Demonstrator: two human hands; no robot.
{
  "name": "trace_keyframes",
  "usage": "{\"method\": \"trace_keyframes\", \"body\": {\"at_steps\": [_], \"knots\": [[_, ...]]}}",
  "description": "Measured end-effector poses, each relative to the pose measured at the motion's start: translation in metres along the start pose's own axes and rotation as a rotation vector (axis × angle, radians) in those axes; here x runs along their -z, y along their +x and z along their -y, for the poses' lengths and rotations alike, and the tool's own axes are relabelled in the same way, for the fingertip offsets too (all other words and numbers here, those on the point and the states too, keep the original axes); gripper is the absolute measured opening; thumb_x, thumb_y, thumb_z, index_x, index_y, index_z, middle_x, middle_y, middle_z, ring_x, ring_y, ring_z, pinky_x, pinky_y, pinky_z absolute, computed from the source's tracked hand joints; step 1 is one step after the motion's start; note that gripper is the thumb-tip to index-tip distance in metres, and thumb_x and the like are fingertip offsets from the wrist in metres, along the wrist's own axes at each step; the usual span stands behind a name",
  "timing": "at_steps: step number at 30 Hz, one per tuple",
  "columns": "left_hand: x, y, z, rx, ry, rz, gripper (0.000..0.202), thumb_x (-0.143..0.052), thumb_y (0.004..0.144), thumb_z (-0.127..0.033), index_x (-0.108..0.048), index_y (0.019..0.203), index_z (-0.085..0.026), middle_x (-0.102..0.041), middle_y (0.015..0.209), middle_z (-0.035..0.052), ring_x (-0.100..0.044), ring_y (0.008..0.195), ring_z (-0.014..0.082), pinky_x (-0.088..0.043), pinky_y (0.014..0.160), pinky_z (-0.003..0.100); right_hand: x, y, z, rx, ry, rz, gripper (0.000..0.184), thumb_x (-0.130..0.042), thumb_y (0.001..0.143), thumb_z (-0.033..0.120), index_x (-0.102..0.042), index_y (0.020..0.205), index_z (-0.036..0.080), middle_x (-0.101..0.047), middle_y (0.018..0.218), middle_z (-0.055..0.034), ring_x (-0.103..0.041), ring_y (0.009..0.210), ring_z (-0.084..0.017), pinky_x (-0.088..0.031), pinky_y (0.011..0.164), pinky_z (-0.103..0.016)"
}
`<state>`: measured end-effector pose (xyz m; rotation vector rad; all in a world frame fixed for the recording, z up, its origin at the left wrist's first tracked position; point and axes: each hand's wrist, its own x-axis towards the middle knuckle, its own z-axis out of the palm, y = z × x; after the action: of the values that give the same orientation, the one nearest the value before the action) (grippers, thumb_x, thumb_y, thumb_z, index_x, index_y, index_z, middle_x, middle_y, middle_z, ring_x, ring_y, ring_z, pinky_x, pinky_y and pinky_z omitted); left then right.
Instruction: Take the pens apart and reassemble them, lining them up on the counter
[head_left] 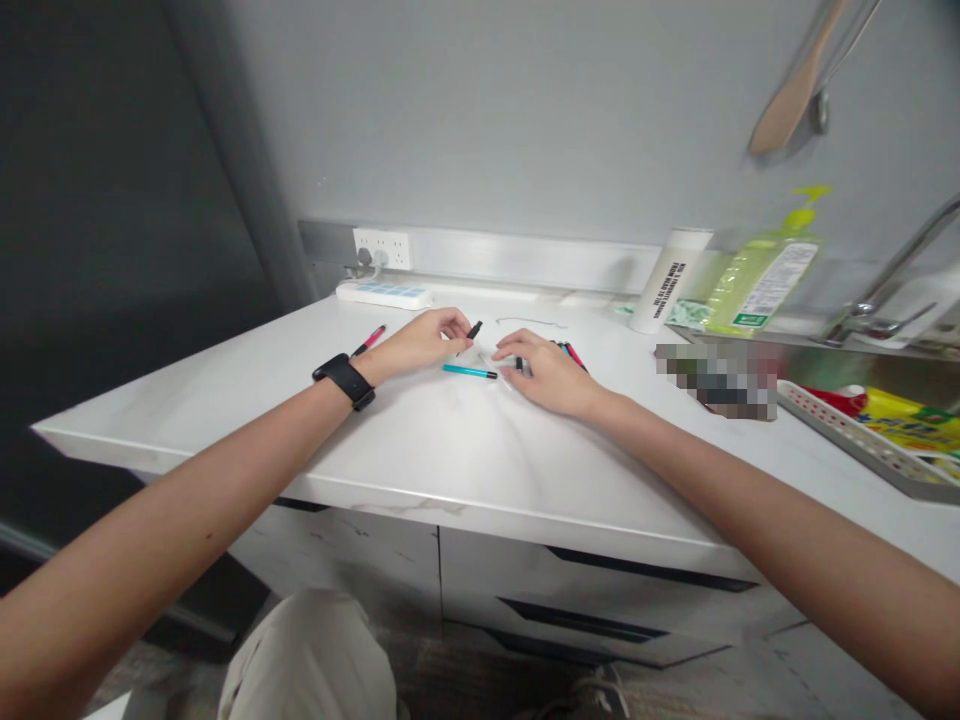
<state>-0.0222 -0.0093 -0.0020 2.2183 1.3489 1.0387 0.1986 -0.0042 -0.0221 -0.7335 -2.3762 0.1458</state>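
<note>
My left hand (427, 340) rests on the white countertop (465, 450) with its fingers pinched on a small black pen piece (473, 330). A black watch (346, 380) sits on that wrist. My right hand (544, 372) lies curled over a bunch of pens (571, 352), black and pink ends poking out past the fingers. A teal pen (469, 371) lies on the counter between the two hands. A pink pen (369, 340) lies behind my left wrist.
A white power strip (384, 293) and wall socket (382, 248) sit at the back. A white bottle (666, 282), a green soap bottle (761, 277), a tap (885, 290) and a sink tray (862, 435) stand to the right. Drawers are below the counter edge.
</note>
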Motion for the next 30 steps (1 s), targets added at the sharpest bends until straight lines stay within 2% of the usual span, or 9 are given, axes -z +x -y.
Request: {"method": "trace_keyframes", "body": {"at_steps": [3, 7, 10, 12, 16, 19, 22, 26, 30], "knots": [[0.006, -0.003, 0.004, 0.084, 0.194, -0.077, 0.028, -0.061, 0.066, -0.027, -0.053, 0.091, -0.018, -0.06, 0.077, 0.0013, -0.055, 0.071, 0.0154, -0.042, 0.068, 0.028, 0.001, -0.002, 0.004, 0.009, -0.04, 0.104, 0.014, -0.058, 0.081, 0.019, -0.068, 0.09, 0.021, -0.058, 0.104, -0.006, -0.058, 0.1, -0.019, -0.041, 0.096, -0.036], [0.016, -0.007, 0.008, 0.264, 0.431, 0.053, 0.036, -0.064, 0.061, -0.03, -0.052, 0.093, -0.019, -0.062, 0.078, 0.0028, -0.057, 0.071, 0.0199, -0.039, 0.065, 0.029, 0.003, -0.003, 0.009, -0.019, -0.039, 0.126, 0.009, -0.062, 0.079, 0.021, -0.067, 0.086, 0.021, -0.057, 0.101, -0.0053, -0.058, 0.096, -0.019, -0.043, 0.093, -0.035], [0.019, -0.008, 0.011, 0.348, 0.509, 0.131, 0.035, -0.064, 0.061, -0.034, -0.055, 0.091, -0.019, -0.063, 0.081, 0.0042, -0.057, 0.072, 0.0213, -0.039, 0.065, 0.029, 0.003, -0.003, 0.01, -0.03, -0.04, 0.136, 0.008, -0.06, 0.08, 0.019, -0.068, 0.082, 0.02, -0.057, 0.1, -0.0056, -0.059, 0.094, -0.019, -0.042, 0.093, -0.035], [0.019, -0.007, 0.01, 0.305, 0.498, 0.117, 0.031, -0.063, 0.062, -0.034, -0.057, 0.087, -0.018, -0.062, 0.082, 0.0046, -0.057, 0.073, 0.0208, -0.039, 0.067, 0.029, 0.002, -0.003, 0.009, -0.031, -0.037, 0.128, 0.01, -0.059, 0.081, 0.018, -0.068, 0.079, 0.02, -0.058, 0.099, -0.0056, -0.059, 0.093, -0.019, -0.042, 0.092, -0.035], [0.014, -0.008, -0.003, -0.03, 0.304, 0.035, 0.022, -0.061, 0.07, -0.034, -0.06, 0.083, -0.017, -0.06, 0.084, 0.0042, -0.054, 0.077, 0.0164, -0.041, 0.072, 0.027, 0.001, 0.0, 0.011, -0.062, 0.035, 0.026, 0.009, -0.059, 0.08, 0.019, -0.067, 0.078, 0.019, -0.062, 0.093, -0.0044, -0.059, 0.086, -0.017, -0.043, 0.087, -0.034], [0.006, -0.012, -0.018, -0.183, 0.087, 0.108, 0.027, -0.063, 0.073, -0.04, -0.06, 0.088, -0.017, -0.062, 0.087, 0.0026, -0.054, 0.078, 0.0131, -0.041, 0.071, 0.025, 0.0, 0.003, 0.014, -0.178, 0.206, -0.039, 0.011, -0.056, 0.081, 0.023, -0.066, 0.08, 0.018, -0.065, 0.081, -0.0024, -0.059, 0.074, -0.014, -0.045, 0.074, -0.028], [-0.002, -0.015, -0.023, -0.189, -0.042, 0.203, 0.026, -0.064, 0.074, -0.039, -0.061, 0.087, -0.017, -0.063, 0.086, 0.0019, -0.054, 0.075, 0.0115, -0.041, 0.07, 0.025, -0.003, 0.005, 0.015, -0.23, 0.385, -0.043, 0.012, -0.059, 0.078, 0.028, -0.064, 0.078, 0.017, -0.067, 0.077, -0.0016, -0.058, 0.071, -0.013, -0.044, 0.068, -0.025], [-0.006, -0.015, -0.019, -0.17, -0.148, 0.236, 0.024, -0.064, 0.075, -0.039, -0.062, 0.083, -0.016, -0.064, 0.081, 0.0019, -0.055, 0.073, 0.0116, -0.042, 0.069, 0.025, -0.008, 0.006, 0.016, -0.261, 0.532, -0.088, 0.015, -0.064, 0.073, 0.03, -0.061, 0.078, 0.016, -0.066, 0.074, -0.0011, -0.059, 0.07, -0.013, -0.044, 0.066, -0.025], [-0.004, -0.013, -0.015, -0.142, -0.208, 0.218, 0.024, -0.062, 0.078, -0.039, -0.062, 0.083, -0.015, -0.064, 0.08, 0.0025, -0.057, 0.076, 0.0129, -0.043, 0.071, 0.026, -0.008, 0.005, 0.02, -0.258, 0.477, -0.074, 0.013, -0.057, 0.08, 0.027, -0.061, 0.087, 0.016, -0.068, 0.08, -0.0029, -0.062, 0.076, -0.015, -0.047, 0.072, -0.028]]}}
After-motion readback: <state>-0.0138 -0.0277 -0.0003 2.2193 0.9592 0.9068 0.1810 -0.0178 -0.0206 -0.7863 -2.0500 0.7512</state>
